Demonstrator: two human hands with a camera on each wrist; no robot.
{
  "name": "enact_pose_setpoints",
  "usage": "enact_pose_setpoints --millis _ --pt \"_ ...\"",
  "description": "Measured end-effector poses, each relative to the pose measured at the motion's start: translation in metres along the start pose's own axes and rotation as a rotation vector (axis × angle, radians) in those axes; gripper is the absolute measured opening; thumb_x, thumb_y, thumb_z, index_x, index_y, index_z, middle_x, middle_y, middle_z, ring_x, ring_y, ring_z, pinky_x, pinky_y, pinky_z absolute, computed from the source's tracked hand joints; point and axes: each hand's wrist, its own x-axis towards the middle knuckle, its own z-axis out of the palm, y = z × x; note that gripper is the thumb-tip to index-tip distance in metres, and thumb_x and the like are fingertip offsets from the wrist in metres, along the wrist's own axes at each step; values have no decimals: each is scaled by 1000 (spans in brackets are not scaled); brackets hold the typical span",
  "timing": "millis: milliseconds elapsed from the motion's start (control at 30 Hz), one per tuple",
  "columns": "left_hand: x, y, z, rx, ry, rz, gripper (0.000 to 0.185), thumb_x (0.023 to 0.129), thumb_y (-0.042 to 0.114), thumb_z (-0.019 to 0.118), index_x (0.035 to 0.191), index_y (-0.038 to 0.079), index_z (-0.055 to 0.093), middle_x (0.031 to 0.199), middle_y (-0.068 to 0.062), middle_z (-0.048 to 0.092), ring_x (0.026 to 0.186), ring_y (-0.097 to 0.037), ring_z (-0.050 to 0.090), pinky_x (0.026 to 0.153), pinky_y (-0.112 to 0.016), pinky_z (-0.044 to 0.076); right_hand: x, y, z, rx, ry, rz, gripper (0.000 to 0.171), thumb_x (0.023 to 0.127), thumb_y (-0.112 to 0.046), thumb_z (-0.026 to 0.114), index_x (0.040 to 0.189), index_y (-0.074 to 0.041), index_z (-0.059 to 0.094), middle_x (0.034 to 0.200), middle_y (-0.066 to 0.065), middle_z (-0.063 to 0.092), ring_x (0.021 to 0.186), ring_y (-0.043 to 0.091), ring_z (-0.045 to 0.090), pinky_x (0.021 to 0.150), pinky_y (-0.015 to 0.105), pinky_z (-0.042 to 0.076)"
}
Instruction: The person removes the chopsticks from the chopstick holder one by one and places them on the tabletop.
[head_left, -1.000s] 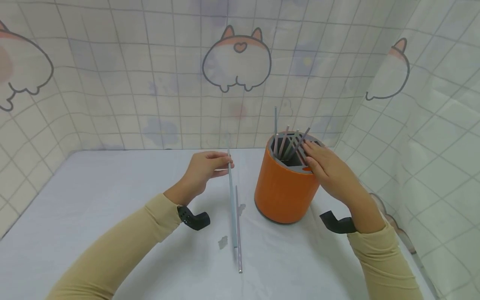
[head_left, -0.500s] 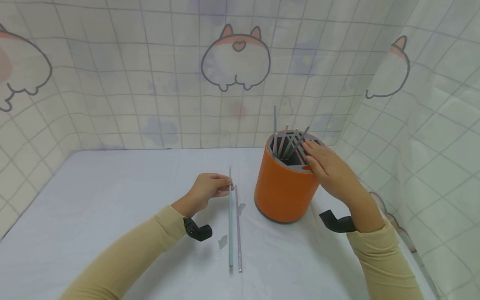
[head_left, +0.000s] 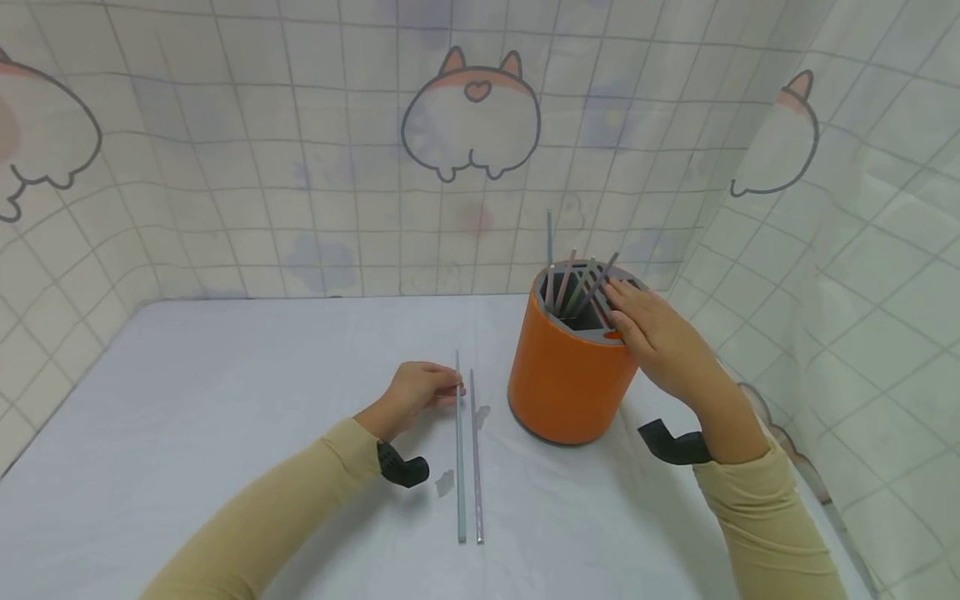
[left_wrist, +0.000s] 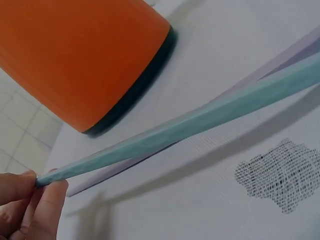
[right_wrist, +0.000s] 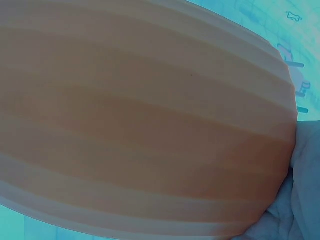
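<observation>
My left hand [head_left: 418,393] pinches a pale blue stick [head_left: 461,467] near its far end. In the left wrist view, thumb and fingertips meet on the tip of this stick, and its shadow falls on the cloth. Just right of it, nearly parallel, lies a lilac stick [head_left: 477,471]. An orange round holder [head_left: 564,392] with a grey divided top stands upright to the right. Several thin sticks [head_left: 572,283] lean inside it. My right hand [head_left: 660,346] rests on the holder's right rim, fingers extended across the top. The right wrist view is mostly filled by the holder's ribbed wall [right_wrist: 150,115].
A white cloth [head_left: 225,417] covers the table, with a grey patch [head_left: 446,483] beside the sticks. A checked curtain [head_left: 300,167] with cartoon animal prints rises behind the table and along both sides.
My left hand has drawn back toward me and lowered the pale blue stick, which now runs alongside the lilac one. The right hand and the holder have stayed put.
</observation>
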Motion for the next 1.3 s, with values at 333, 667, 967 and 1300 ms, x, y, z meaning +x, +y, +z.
enact_pose_setpoints --millis 333,667,967,1300 --pt "11 -11 2 67 61 -15 26 91 7 69 114 -6 69 105 -16 73 70 -7 69 70 -19 60 1 0 0 -1 3 0 52 108 -28 34 154 -4 32 162 18 29 151 39 23 125 58 17" --pt "12 -14 6 162 107 -20 24 89 6 70 109 -7 69 98 -16 73 64 -7 66 64 -18 59 1 0 1 1 5 -9 51 108 -27 33 154 -3 32 161 20 30 151 39 24 125 56 16" --pt "13 -10 8 432 154 109 17 85 9 73 95 -4 75 82 -14 75 64 -9 63 60 -17 50 2 1 1 2 16 -13 51 108 -27 33 153 -2 33 160 20 31 150 40 25 125 58 17" --pt "5 21 3 353 129 214 24 93 14 68 112 -1 71 107 -16 73 90 -23 74 85 -31 61 0 -2 -1 2 1 0 52 108 -27 33 154 -3 31 162 20 28 151 40 22 124 59 17"
